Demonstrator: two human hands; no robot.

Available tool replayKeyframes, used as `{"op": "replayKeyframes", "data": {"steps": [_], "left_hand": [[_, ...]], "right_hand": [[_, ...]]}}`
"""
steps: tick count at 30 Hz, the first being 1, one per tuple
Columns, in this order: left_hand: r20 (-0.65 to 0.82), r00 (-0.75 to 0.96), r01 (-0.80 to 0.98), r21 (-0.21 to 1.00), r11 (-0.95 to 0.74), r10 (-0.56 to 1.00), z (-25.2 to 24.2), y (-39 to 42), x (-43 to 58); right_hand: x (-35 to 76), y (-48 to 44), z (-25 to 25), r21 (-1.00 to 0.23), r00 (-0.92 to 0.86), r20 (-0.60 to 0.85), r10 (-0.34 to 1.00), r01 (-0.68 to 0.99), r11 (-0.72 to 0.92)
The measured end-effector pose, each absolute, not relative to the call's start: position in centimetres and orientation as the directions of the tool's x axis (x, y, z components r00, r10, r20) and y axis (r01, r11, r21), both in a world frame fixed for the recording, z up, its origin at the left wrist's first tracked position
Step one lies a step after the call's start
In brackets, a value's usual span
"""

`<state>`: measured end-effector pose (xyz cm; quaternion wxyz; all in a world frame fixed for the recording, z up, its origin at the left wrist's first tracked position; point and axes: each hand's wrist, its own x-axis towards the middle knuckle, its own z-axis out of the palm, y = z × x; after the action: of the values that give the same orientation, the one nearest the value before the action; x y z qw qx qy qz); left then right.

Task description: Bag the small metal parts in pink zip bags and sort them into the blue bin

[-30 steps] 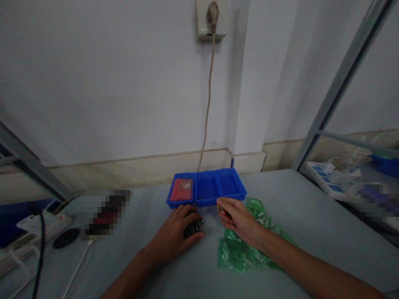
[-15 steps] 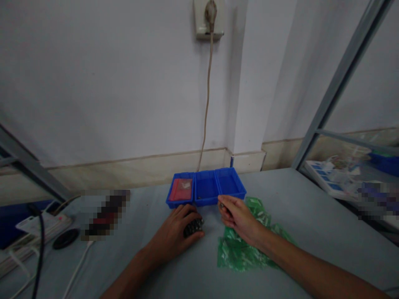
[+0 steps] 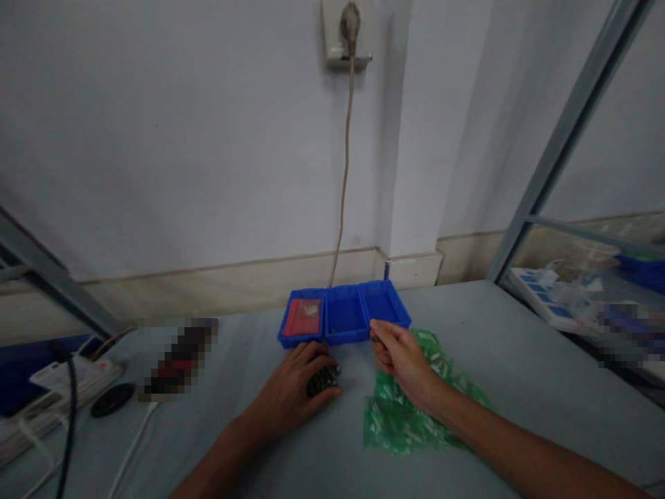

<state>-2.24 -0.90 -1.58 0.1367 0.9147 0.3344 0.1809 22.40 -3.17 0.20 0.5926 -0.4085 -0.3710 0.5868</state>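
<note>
- Right hand (image 3: 402,357): thumb and forefinger together, pinching a small piece (image 3: 375,339); the rest of your fingers curl inward.
- Small piece: brownish, perhaps metallic, mostly hidden at your fingertips; exact form too small to tell.
- Left hand (image 3: 297,387): fingers and thumb curled around a dark knobbed object (image 3: 323,381), resting on the table (image 3: 249,367).
- Dark knobbed object: blackish, rows of shiny rounded knobs; far side covered by your fingers.
- Step in hand, as judged: single-piece handling on the right, steadying on the left — the next move calls for a firm, light pinch.
- Just beyond your fingers: three blue bins (image 3: 347,337) in a row, the leftmost with a red packet (image 3: 303,317).
- Below your right wrist: crumpled green plastic (image 3: 397,428).
</note>
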Motion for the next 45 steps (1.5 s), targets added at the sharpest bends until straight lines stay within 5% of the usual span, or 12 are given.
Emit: {"op": "replayKeyframes", "data": {"steps": [19, 31, 45], "left_hand": [[0.258, 0.712, 0.557, 0.360, -0.748, 0.654, -1.8, -0.9, -2.4], [0.264, 0.713, 0.554, 0.356, -0.753, 0.649, -1.6, -0.9, -2.2], [0.257, 0.717, 0.550, 0.363, -0.752, 0.648, -1.4, -1.0, -2.2]], "right_hand": [[22.6, -3.3, -0.1, -0.955, -0.019, 0.069, 0.997, -0.289, 0.061], [23.3, -2.9, -1.1, -0.980, -0.026, 0.191, 0.981, -0.057, 0.189], [22.9, -3.0, -0.9, -0.980, -0.032, 0.120, 0.992, -0.165, 0.113]]}}
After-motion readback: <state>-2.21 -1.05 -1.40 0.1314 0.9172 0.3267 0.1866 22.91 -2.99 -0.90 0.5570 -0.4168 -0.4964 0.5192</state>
